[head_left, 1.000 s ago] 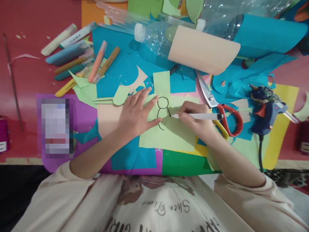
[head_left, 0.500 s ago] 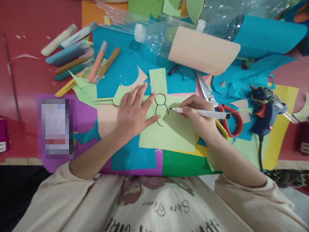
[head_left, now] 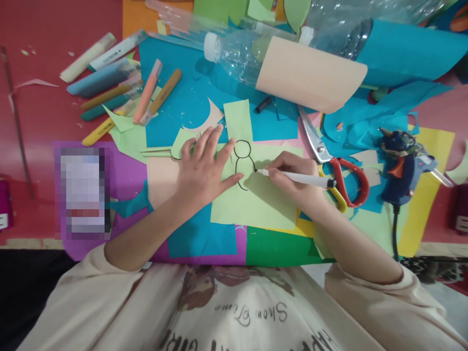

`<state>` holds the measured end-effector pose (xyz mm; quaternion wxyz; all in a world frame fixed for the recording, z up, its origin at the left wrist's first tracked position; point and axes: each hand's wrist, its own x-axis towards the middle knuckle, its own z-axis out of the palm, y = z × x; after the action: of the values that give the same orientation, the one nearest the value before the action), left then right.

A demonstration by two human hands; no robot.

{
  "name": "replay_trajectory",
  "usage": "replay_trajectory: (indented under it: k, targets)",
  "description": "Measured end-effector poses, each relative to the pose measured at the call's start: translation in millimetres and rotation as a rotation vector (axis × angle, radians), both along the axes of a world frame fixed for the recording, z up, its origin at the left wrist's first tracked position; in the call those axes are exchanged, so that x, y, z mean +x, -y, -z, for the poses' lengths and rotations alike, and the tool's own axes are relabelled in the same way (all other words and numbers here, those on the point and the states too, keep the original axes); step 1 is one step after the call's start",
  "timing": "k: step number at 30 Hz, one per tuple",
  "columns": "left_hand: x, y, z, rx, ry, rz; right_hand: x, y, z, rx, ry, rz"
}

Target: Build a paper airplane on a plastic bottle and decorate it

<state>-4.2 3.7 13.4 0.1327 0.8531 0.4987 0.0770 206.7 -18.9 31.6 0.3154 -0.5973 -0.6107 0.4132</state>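
Note:
A pale green sheet of paper lies in front of me, with a black outline on it: a small circle atop a larger, partly drawn rounded shape. My left hand rests flat on the sheet's left part, fingers spread, just beside the outline. Between the thumb and fingers of my right hand is a white marker, held at a slant. Its black tip touches the paper at the right line of the lower shape. Partly under my left fingers is a light green cut-out.
Red-handled scissors lie right of my right hand, before a blue glue gun. Several markers lie at the upper left. A plastic bottle wrapped in peach paper is at the back. A blurred phone sits left.
My right hand and the marker have moved slightly left and down, bringing the tip onto the right line's lower end. My left hand stays in place.

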Motion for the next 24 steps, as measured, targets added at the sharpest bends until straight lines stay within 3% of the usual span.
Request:
replay_trajectory:
  k: [16,24]
  targets:
    - [-0.3,0.1,2.0,0.018,-0.018,-0.002,1.3,0.4,-0.8,-0.029,0.010,-0.108]
    - [-0.8,0.2,4.2,0.031,0.006,-0.004,-0.4,0.3,-4.5,-0.109,-0.045,-0.087]
